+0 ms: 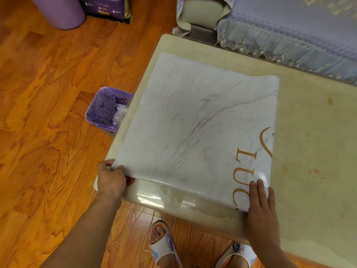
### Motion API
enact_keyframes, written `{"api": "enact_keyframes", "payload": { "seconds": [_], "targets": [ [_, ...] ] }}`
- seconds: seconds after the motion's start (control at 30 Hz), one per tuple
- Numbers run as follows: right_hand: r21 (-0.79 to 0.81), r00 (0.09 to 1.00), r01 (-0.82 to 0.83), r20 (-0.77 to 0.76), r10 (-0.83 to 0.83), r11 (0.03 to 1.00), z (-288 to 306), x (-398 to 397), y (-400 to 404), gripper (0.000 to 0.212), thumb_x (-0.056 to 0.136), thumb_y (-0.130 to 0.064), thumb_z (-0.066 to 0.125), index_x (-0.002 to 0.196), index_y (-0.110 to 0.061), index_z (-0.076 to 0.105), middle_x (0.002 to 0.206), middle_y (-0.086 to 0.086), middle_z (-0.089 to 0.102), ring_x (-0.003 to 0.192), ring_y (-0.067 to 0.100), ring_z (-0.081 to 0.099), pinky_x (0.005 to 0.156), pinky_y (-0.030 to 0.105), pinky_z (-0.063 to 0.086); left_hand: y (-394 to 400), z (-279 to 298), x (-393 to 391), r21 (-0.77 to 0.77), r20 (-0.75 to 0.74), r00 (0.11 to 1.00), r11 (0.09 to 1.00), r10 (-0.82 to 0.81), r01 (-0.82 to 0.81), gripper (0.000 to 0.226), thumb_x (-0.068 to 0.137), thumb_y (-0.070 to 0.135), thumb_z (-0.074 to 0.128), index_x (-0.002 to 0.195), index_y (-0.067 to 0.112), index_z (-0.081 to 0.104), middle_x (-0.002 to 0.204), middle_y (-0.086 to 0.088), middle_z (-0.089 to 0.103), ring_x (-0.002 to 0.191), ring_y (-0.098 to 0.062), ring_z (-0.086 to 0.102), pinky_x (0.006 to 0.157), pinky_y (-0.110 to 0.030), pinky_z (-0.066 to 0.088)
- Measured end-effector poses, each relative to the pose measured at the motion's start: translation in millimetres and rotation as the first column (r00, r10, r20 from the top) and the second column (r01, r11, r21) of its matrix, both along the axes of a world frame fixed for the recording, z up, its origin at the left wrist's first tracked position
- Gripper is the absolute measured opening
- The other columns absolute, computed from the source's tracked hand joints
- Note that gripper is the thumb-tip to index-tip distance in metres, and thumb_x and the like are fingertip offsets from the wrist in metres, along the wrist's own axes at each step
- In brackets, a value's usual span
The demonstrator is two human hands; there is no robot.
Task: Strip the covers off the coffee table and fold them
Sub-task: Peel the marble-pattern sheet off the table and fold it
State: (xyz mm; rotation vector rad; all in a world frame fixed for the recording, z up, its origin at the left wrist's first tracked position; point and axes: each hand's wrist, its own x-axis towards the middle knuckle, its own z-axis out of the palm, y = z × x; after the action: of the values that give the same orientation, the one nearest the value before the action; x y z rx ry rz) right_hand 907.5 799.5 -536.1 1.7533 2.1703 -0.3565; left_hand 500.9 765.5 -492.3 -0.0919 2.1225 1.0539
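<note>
So the white marble-print vinyl cover with gold lettering (pixel 195 132) is lying doubled over on the cream stone coffee table (pixel 309 132), fold running off toward 1 o'clock. The left hand (pixel 111 180) pinches the near corner at 8 o'clock, thumb on top and fingers curled under, probably to line up the layers. Over at 5 o'clock the right hand (pixel 260 209) lies flat, fingers straight, pressing the folded edge so it won't slide. A clear plastic sheet (pixel 164 196) sticks out underneath along the near edge, so I'd guess another fold comes next.
</note>
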Motion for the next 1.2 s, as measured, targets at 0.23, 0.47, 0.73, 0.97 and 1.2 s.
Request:
{"api": "enact_keyframes", "payload": {
  "seconds": [0.23,0.47,0.73,0.97,1.2],
  "targets": [
    [-0.126,0.993,0.077,0.095,-0.065,0.989,25,-10,3,0.092,0.079,-0.007,0.073,0.157,-0.002,0.023,0.163,0.019,0.023,0.143,0.053,0.024,0.108,0.064,0.039,-4,5,-5,-0.001,0.056,0.997,0.998,-0.057,0.058,0.035,0.100,0.007,0.056,0.125,0.027,0.042,0.115,-0.007,0.055,0.101,-0.032,0.062,0.077,-0.049,0.062],
    [-0.287,0.949,0.256,0.258,-0.183,0.923,88,-71,67,0.050,0.098,-0.034,0.042,0.147,-0.032,0.034,0.158,0.001,0.026,0.144,0.032,0.026,0.118,0.047,0.024,13,28,-26,-0.128,0.108,0.974,0.969,-0.200,0.213,0.039,0.087,-0.001,0.061,0.120,0.010,0.045,0.109,-0.016,0.061,0.096,-0.034,0.062,0.072,-0.046,0.061],
    [-0.247,0.976,0.024,-0.206,-0.077,0.969,86,-207,202,0.054,0.096,-0.015,0.053,0.149,-0.013,0.043,0.153,0.012,0.037,0.137,0.031,0.041,0.114,0.032,0.031,49,27,-43,-0.262,-0.064,0.935,0.910,-0.349,0.322,0.037,0.090,0.027,0.070,0.113,0.018,0.042,0.089,-0.003,0.056,0.087,-0.031,0.057,0.079,-0.038,0.046],
    [-0.043,0.959,-0.147,-0.250,0.132,0.988,61,-302,353,0.057,0.096,-0.009,0.047,0.151,-0.015,0.037,0.153,0.011,0.032,0.136,0.035,0.034,0.112,0.041,0.034,141,3,-60,-0.258,-0.207,0.830,0.847,-0.518,0.464,0.021,0.091,0.029,0.065,0.103,0.016,0.054,0.094,-0.010,0.067,0.093,-0.035,0.065,0.078,-0.038,0.045],
    [0.096,0.948,-0.251,-0.179,0.265,0.963,31,-331,434,0.042,0.100,-0.028,0.050,0.141,-0.016,0.043,0.139,0.011,0.042,0.121,0.035,0.040,0.098,0.044,0.042,261,-9,-68,-0.341,-0.225,0.751,0.772,-0.621,0.536,0.040,0.097,0.032,0.056,0.130,0.011,0.053,0.126,-0.014,0.062,0.119,-0.038,0.057,0.102,-0.045,0.047]
  ]
}}
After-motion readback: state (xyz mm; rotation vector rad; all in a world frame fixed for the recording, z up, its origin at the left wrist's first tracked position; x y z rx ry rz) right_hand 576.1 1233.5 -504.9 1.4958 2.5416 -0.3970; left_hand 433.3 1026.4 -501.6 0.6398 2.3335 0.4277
